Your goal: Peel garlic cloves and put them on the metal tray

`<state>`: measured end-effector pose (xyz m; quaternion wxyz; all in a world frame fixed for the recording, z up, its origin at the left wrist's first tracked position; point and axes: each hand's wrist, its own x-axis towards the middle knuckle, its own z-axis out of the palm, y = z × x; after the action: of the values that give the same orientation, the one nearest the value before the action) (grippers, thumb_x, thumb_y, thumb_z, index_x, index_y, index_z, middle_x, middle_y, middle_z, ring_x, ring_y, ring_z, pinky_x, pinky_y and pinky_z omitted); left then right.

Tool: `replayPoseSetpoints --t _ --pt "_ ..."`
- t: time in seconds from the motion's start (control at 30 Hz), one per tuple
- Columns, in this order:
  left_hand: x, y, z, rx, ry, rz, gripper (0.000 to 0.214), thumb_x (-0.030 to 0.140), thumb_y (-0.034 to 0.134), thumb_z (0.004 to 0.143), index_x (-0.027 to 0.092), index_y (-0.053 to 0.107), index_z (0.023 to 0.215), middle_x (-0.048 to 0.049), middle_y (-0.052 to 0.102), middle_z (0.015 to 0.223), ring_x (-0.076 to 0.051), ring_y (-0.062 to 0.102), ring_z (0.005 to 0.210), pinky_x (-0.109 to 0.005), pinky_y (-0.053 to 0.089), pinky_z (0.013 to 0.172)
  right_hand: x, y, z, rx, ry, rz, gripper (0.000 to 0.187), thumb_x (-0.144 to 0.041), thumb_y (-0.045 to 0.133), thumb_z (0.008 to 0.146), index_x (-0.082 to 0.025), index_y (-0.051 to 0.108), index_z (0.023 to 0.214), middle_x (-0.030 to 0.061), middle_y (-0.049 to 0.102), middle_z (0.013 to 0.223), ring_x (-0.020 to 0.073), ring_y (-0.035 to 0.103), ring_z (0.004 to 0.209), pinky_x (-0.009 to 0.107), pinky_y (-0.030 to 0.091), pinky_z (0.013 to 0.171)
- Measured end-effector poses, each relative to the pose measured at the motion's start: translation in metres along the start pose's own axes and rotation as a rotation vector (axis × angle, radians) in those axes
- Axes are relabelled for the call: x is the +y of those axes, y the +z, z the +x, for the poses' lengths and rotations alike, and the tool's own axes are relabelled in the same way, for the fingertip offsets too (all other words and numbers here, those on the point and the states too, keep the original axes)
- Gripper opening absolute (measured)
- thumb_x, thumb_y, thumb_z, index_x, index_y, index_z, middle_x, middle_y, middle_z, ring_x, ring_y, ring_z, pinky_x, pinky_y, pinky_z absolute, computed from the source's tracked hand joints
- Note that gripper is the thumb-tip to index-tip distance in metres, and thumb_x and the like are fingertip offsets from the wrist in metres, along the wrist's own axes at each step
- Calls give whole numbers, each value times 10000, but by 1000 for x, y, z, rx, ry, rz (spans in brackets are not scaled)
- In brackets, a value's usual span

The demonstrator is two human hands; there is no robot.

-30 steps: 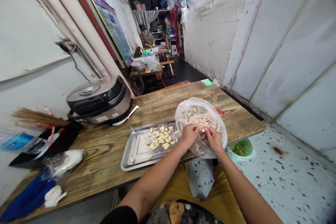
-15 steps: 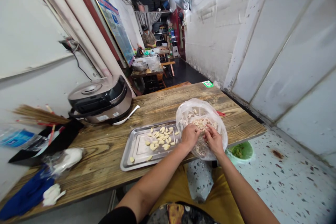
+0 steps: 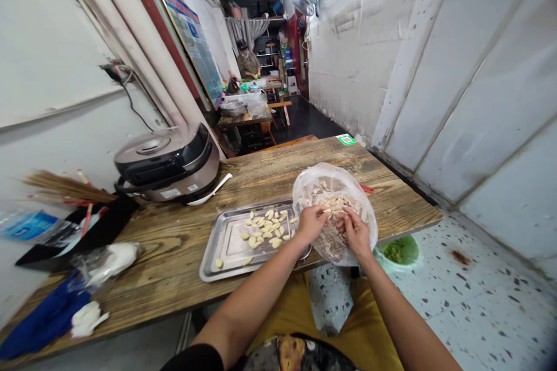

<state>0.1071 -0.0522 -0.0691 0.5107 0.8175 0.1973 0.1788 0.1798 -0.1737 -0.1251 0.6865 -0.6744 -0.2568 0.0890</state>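
Over the mouth of a clear plastic bag (image 3: 304, 181), both of my hands are close together. My left hand (image 3: 312, 224) pinches a small pale garlic clove (image 3: 327, 211) between thumb and fingertips. Facing it, my right hand (image 3: 355, 232) has its thumb and fingers closed; whatever they hold is too small to name. Unpeeled garlic cloves (image 3: 337, 203) and papery garlic skins (image 3: 329, 242) fill the bag beneath the fingers. To the left, a steel tray (image 3: 226, 254) carries several peeled cloves (image 3: 261, 226), partly behind my left forearm.
A rice cooker (image 3: 167, 162) and a white spoon (image 3: 211, 191) are at the table's back left. Red-handled something (image 3: 366, 188) shows behind the bag. A green basin (image 3: 398, 250) stands below the right edge. Another person (image 3: 248, 62) works at a far table.
My hands have shifted slightly within the bag's mouth, and the pale clove at my left fingertips now shows more clearly. The tray and its cloves look the same.
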Motion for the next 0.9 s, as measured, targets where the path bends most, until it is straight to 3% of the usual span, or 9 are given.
replayPoseSetpoints --t 0.07,0.17,0.27,0.4,0.5,0.67,0.8,0.9 --pt "-1 -19 -5 97 -4 48 208 236 530 733 138 619 894 -28 648 719 -123 588 602 -209 432 574 -1 -1 0 46 -45 -21 393 -373 387 838 -164 500 1151 95 646 904 162 589 639 321 491 606" --pt "-1 -60 -19 251 -3 306 161 212 502 733 157 612 837 -13 632 704 -119 567 620 -209 420 605 -8 -11 7 72 -183 -213 316 -312 401 831 -172 573 1057 94 633 992 190 597 840 373 464 788" --pt "-3 -102 -37 240 -53 638 167 216 485 737 177 612 838 -16 620 702 -150 562 665 -236 415 636 -16 -26 20 36 -321 -517 272 -254 402 818 -178 622 959 87 621 1036 217 541 997 390 401 889" --pt "-11 -137 -60 195 -34 812 262 195 418 779 168 627 934 -72 640 895 -185 572 834 -267 414 765 -21 -34 33 -87 -269 -861 236 -167 418 773 -137 642 844 117 636 894 223 573 856 338 428 784" --pt "-22 -148 -72 128 -64 870 299 195 398 792 169 636 971 -85 633 918 -197 572 858 -274 415 785 -20 -30 32 -170 -193 -953 215 -123 443 736 -142 644 811 113 638 843 209 580 790 316 430 739" --pt "-34 -153 -82 51 -130 864 327 174 400 785 159 645 1002 -96 618 938 -195 564 872 -272 416 800 -22 -26 29 -257 -247 -815 280 -137 449 732 -185 622 947 62 628 936 172 577 784 286 436 729" --pt "-32 -155 -84 69 -138 858 346 164 402 777 179 643 1024 -81 612 908 -191 558 870 -266 419 805 -33 -29 26 -180 -276 -960 223 -109 429 714 -179 640 726 66 596 853 181 540 767 281 410 696" --pt "-30 -157 -82 101 -101 854 363 150 388 779 181 638 1040 -81 627 946 -201 560 895 -272 418 822 -41 -29 19 -243 -326 -1068 206 -111 452 711 -187 633 652 65 570 797 194 508 785 290 388 710"
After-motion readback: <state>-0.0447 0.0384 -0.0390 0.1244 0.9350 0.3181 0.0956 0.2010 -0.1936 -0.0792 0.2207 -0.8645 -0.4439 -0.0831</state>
